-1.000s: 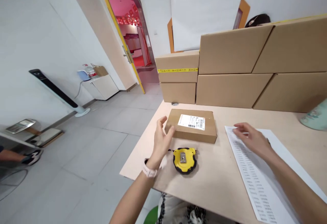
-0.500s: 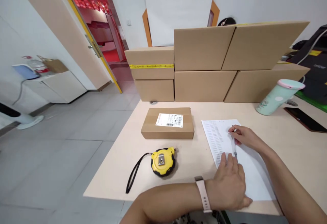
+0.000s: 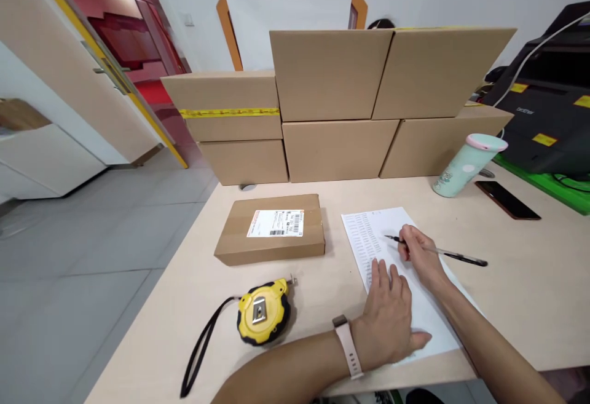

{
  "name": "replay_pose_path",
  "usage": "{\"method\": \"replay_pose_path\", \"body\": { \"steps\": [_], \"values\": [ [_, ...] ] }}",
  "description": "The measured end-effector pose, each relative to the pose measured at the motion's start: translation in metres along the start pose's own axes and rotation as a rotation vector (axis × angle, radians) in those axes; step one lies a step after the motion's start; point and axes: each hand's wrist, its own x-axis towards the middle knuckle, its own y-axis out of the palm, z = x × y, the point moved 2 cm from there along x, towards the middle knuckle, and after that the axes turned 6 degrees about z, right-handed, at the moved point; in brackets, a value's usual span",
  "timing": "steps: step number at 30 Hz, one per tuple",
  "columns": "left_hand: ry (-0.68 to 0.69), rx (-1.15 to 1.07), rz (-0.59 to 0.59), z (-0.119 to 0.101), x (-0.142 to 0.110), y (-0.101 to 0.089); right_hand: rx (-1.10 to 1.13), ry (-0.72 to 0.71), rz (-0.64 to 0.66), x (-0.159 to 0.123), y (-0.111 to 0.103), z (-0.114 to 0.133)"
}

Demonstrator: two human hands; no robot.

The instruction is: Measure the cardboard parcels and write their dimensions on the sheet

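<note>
My right hand grips a pen, its tip pointing left just over the upper part of a printed sheet of paper. Whether the tip touches the paper I cannot tell. Flat on the lower half of the sheet lies my left hand, fingers stretched out and thumb to the right, with a pale pink watch band on the wrist. To the left is a yellow and black tape measure with a black wrist strap. Behind it sits a small cardboard box bearing a white shipping label.
Stacked cardboard boxes line the back of the table. A mint-green tumbler and a black phone are at the right, near a black printer. Part of a person's head shows behind the boxes.
The pen has swung from lying lengthwise along the sheet to a writing grip in my right hand, tip leftward. My left hand stays flat on the paper. The view has shifted right.
</note>
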Motion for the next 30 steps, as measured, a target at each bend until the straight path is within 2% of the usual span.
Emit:
{"method": "replay_pose_path", "body": {
  "steps": [3,5,13,15,20,30],
  "values": [
    [0.015,-0.018,-0.027,0.003,0.000,0.000,0.162,0.043,0.091,-0.002,0.015,-0.007],
    [0.025,-0.003,-0.044,0.003,-0.001,0.002,0.184,0.068,0.111,-0.002,0.021,-0.008],
    [0.019,0.009,-0.119,0.007,-0.003,0.006,0.198,0.130,0.035,0.004,0.023,-0.018],
    [0.013,0.014,-0.130,0.008,-0.003,0.005,0.130,0.096,-0.018,0.006,0.023,-0.021],
    [0.014,0.018,-0.136,0.009,-0.003,0.005,-0.149,-0.094,-0.164,0.008,0.020,-0.022],
    [-0.013,0.062,-0.166,0.006,-0.004,0.012,-0.218,-0.077,-0.182,0.007,0.020,-0.024]
  ]
}}
